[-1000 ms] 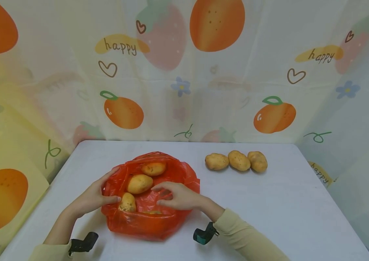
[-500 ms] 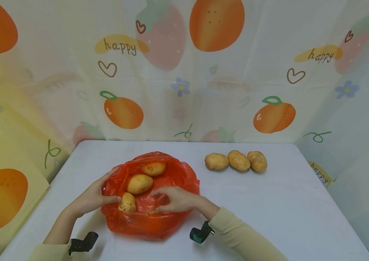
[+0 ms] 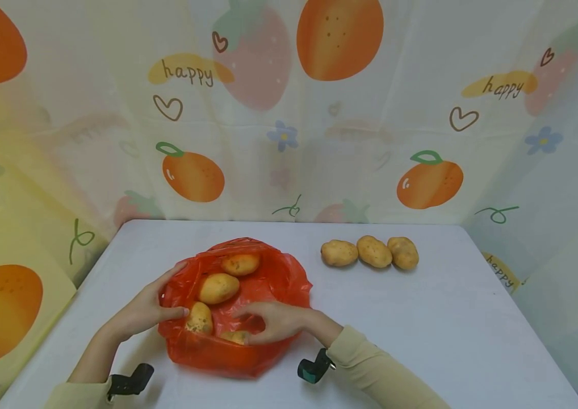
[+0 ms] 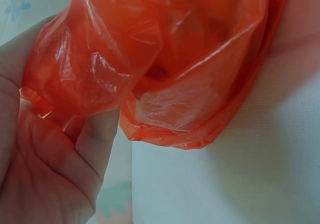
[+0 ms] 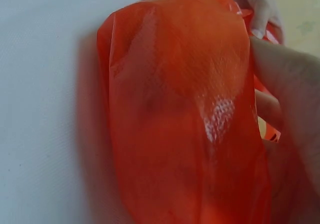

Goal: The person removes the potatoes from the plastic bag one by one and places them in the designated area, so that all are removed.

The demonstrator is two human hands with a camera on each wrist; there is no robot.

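Note:
A red plastic bag [image 3: 279, 272] sits with its mouth spread wide, several potatoes inside. One potato [image 3: 240, 264] lies at the back, another [image 3: 219, 288] in front of it, a third [image 3: 199, 318] at the left rim. My left hand [image 3: 143, 307] grips the bag's left rim, thumb inside and fingers outside; bunched film hides some fingers in the left wrist view. My right hand [image 3: 279, 322] reaches in over the near right rim. Its thumb is right at a potato [image 3: 234, 337] by the near wall; its fingers arch loosely beyond, spread from the thumb.
Three potatoes [image 3: 373, 252] lie in a row at the back of the white table [image 3: 396, 329], right of the bag. A fruit-printed curtain [image 3: 330, 170] hangs behind the table. Dark wrist cameras [image 3: 314, 366] stick out beneath both forearms.
My right hand has come down and toward the near wall of the bag. More of the near potato shows now. My left hand and the potatoes outside have stayed put.

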